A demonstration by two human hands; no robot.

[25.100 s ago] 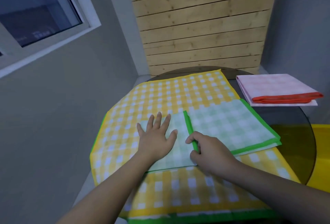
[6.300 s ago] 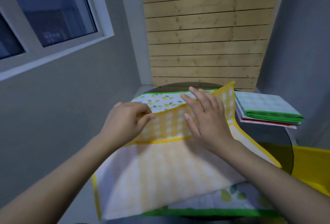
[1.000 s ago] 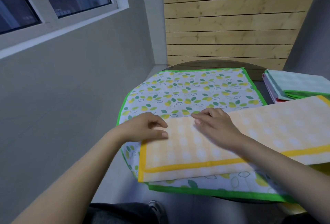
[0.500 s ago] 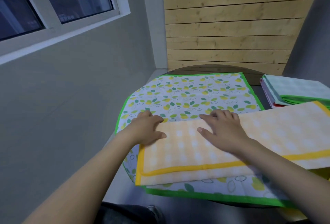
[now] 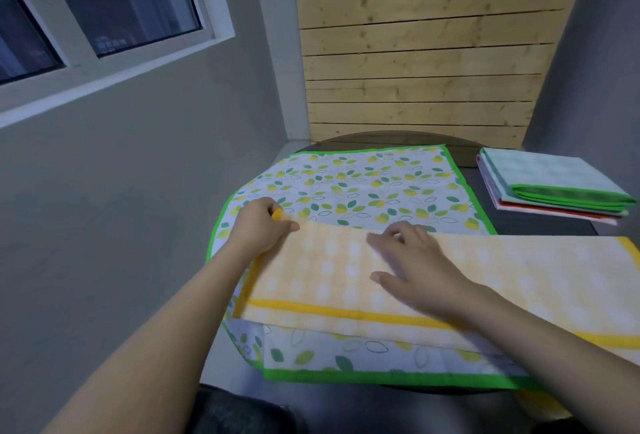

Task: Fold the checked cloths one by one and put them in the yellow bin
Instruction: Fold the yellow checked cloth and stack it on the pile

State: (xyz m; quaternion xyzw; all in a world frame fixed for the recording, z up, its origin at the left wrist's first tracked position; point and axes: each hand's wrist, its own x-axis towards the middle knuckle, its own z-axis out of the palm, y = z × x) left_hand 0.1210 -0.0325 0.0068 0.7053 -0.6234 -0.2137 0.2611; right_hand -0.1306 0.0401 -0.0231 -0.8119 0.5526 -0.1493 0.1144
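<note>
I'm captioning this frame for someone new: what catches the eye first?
The long yellow checked cloth, folded into a band across the near table, stands out first; the left hand pinches its far left corner and the right hand lies flat on it. Beneath lies a leaf-print cloth; folded cloths are stacked at the far right.

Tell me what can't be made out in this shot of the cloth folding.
Head view only:
- Yellow bin: not identifiable; cut off past the right edge.
- Folded yellow checked cloth: right end runs past the frame edge.
- Round dark table: mostly covered by the leaf-print cloth with green border.
- Stack of folded cloths: lower layers hidden under the green one.
- Left hand fingertips: curled round the cloth corner.
- Right hand: palm hidden, pressing the cloth.
</note>
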